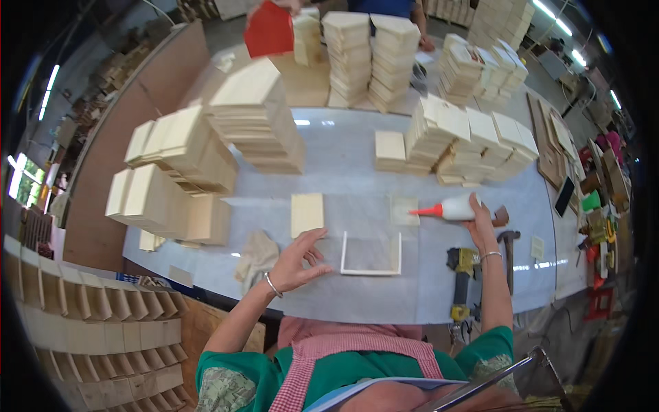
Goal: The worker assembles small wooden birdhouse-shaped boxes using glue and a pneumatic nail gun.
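Note:
My right hand is closed around a white glue bottle with a red nozzle, held nearly level and pointing left. My left hand is open, its fingers spread and apart from anything. Just right of it, a three-sided wooden frame rests on the grey-white tabletop, its open side facing away from me. A small pale wooden panel lies beyond my left hand. A crumpled beige cloth or glove is to the left of that hand.
Tall wooden panel stacks stand at the left and right. A yellow and black power tool and a hammer lie near my right forearm. A phone is at far right. Across the table, another person handles a red sheet.

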{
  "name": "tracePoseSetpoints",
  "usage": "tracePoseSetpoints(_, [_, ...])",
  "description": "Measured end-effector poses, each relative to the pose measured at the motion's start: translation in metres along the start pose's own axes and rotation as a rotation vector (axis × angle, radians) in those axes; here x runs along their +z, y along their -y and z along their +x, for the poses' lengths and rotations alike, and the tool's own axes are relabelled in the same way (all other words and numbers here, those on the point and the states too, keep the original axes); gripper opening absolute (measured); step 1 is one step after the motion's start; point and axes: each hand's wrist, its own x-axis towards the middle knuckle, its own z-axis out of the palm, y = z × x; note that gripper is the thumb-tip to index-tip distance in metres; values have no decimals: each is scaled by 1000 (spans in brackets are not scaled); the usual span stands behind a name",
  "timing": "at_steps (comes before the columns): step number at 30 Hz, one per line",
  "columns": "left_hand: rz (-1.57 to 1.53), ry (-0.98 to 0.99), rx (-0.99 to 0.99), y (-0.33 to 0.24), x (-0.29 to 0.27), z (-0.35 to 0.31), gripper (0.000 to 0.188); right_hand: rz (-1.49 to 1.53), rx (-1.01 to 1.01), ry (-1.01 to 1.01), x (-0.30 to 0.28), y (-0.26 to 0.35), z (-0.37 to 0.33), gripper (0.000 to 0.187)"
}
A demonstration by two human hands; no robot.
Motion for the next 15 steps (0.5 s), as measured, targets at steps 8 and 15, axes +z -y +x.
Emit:
tracePoseSetpoints(8, [825, -829, 359, -96, -152, 77, 54, -634, -112, -178, -6, -20, 10, 59])
tracePoseSetpoints(15, [1020, -650, -242, -111, -214, 141, 97, -787, -370, -250, -2, -10, -28, 52])
